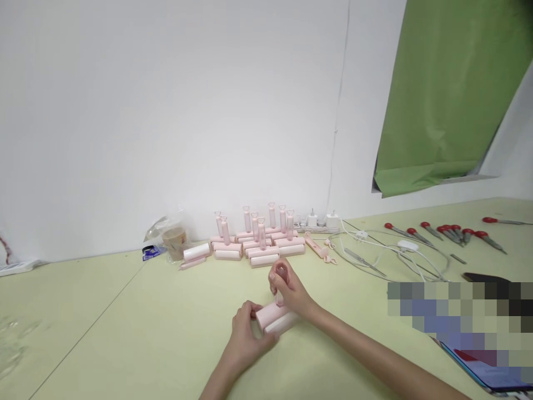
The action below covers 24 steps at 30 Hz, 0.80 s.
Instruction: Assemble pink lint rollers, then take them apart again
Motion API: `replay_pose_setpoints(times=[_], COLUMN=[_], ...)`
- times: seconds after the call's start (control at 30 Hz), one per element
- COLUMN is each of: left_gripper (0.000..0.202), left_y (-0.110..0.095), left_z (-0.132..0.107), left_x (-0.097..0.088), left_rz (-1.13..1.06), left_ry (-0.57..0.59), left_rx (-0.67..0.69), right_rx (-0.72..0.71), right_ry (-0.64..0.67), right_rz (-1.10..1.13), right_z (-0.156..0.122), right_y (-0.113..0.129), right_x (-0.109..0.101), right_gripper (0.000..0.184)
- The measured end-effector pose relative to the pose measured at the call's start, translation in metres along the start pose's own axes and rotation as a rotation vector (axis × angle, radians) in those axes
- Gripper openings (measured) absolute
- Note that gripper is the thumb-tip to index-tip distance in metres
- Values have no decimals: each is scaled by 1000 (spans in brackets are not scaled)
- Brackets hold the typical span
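Observation:
A pink lint roller point(278, 318) lies on the pale green table point(125, 333) in front of me. My left hand point(245, 336) is closed round the left end of its roller head. My right hand point(289, 289) is wrapped round the upright pink handle point(281, 272) above the head. Behind, near the wall, stands a group of several finished pink lint rollers point(260, 241) with handles up. A loose white roller point(195, 251) and a loose pink handle point(192, 263) lie to their left.
A clear bag with a paper cup point(174, 242) sits by the wall at left. A power strip with white chargers point(318, 223) and cables point(387, 255) lie at right. Several red-handled screwdrivers point(441, 232) are spread far right, beside a phone point(485, 276).

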<state>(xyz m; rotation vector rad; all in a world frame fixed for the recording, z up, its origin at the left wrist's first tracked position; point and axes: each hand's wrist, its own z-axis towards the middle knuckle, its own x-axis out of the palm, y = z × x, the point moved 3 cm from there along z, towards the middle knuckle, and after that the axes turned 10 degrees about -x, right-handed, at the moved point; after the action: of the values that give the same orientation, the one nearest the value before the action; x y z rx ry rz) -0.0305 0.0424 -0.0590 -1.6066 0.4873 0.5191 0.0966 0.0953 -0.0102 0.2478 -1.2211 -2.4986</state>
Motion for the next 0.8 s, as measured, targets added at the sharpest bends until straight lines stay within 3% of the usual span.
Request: replay_pose_setpoints(times=[0.1, 0.37, 0.63, 0.8], left_gripper=[42, 48, 22, 19], left_y=[-3, -21, -45, -51], left_z=[-14, -34, -46, -48], left_x=[12, 19, 44, 58], left_rz=[58, 249, 427, 409], left_ry=[-147, -274, -334, -303], left_rx=[-103, -115, -225, -240], right_rx=[-21, -46, -24, -3], right_ry=[-12, -51, -260, -257], right_rz=[-29, -123, -188, -224], right_z=[-5, -3, -10, -14], right_y=[3, 11, 10, 13], right_x=[1, 11, 12, 18], right_gripper=[15, 15, 14, 15])
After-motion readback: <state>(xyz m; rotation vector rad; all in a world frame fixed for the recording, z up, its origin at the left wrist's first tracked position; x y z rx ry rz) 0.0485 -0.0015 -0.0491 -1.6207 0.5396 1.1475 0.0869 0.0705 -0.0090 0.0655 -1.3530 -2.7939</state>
